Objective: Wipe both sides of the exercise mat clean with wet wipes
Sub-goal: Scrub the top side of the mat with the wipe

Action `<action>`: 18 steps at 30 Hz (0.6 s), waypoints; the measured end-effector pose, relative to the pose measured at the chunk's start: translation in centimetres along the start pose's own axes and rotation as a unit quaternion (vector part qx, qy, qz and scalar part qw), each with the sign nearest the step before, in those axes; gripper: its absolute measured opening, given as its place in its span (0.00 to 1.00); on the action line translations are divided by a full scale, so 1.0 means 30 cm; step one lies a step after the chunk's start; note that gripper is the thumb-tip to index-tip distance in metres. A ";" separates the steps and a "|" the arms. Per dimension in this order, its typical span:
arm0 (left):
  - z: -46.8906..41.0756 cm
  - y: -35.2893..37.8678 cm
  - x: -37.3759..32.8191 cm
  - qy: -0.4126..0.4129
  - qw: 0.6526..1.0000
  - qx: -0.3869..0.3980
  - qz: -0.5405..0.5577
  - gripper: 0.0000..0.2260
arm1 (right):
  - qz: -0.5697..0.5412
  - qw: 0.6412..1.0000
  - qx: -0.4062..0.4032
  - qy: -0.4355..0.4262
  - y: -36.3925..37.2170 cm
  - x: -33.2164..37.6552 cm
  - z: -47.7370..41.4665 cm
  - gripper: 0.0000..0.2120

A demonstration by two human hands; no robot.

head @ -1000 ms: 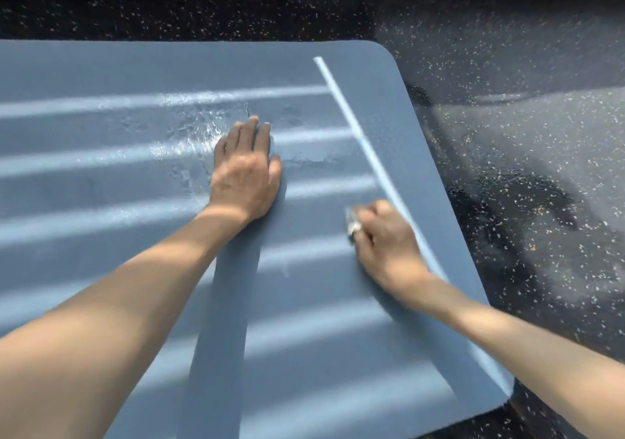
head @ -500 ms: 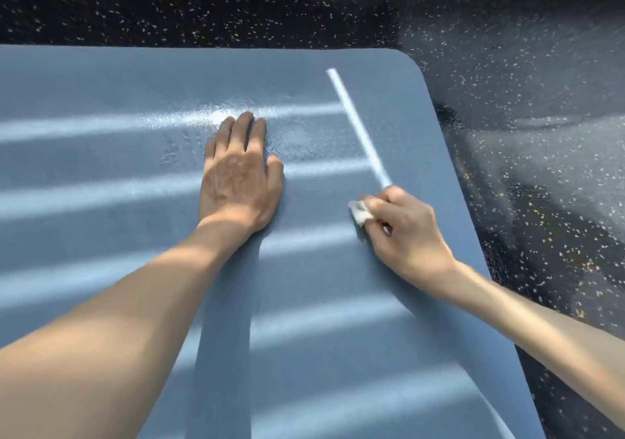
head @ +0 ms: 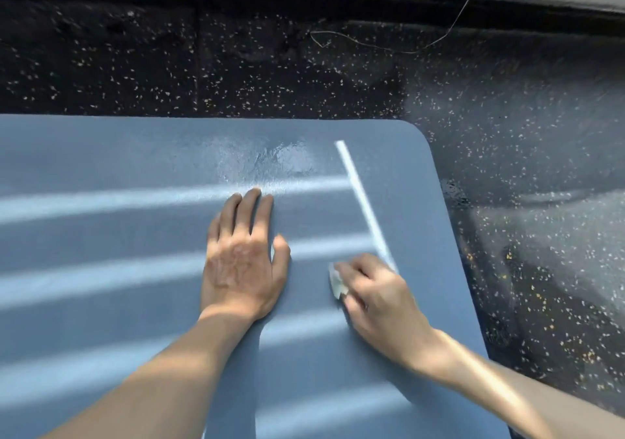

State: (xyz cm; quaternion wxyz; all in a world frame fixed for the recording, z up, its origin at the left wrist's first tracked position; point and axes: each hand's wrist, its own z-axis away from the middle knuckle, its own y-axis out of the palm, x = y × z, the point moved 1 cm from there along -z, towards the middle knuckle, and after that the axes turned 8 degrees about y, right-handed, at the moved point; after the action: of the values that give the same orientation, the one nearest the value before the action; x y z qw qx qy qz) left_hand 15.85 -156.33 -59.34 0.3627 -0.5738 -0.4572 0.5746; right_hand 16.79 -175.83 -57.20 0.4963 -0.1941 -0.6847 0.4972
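Observation:
A blue exercise mat lies flat on the floor, its rounded far right corner in view. Bands of sunlight cross it, and a wet, glossy patch shines near its far edge. My left hand rests flat on the mat, palm down, fingers together. Just to its right, my right hand is closed on a small crumpled white wet wipe, pressing it onto the mat. A thin bright line runs from the far edge down to my right hand.
Black rubber flooring with white speckles surrounds the mat at the back and right. A thin stray wire lies on the floor near the dark base of a wall at the top.
The view has tilted up, so more floor and the wall base show. My right hand with the wipe has shifted slightly toward my left hand; the left hand stays planted.

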 end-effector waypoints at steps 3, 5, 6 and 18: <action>-0.006 -0.001 0.002 0.003 1.000 -0.001 -0.008 0.27 | -0.010 0.997 0.052 -0.053 -0.028 -0.025 -0.077 0.09; -0.002 0.003 0.003 0.005 1.000 -0.003 -0.009 0.27 | -0.001 0.996 -0.076 0.041 -0.048 -0.100 -0.244 0.06; -0.002 0.004 0.004 0.005 1.000 -0.003 -0.009 0.27 | 0.007 0.990 -0.111 0.085 -0.052 -0.118 -0.296 0.04; -0.005 0.014 0.007 0.005 1.000 -0.004 -0.025 0.27 | -0.044 0.990 -0.116 0.073 -0.019 -0.074 -0.431 0.07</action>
State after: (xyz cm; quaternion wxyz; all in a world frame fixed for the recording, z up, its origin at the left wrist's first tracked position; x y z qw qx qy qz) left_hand 16.02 -156.25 -59.79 0.3765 -0.5664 -0.4722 0.5608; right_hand 29.16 -171.45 -57.62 0.5407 -0.2553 -0.7076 0.3765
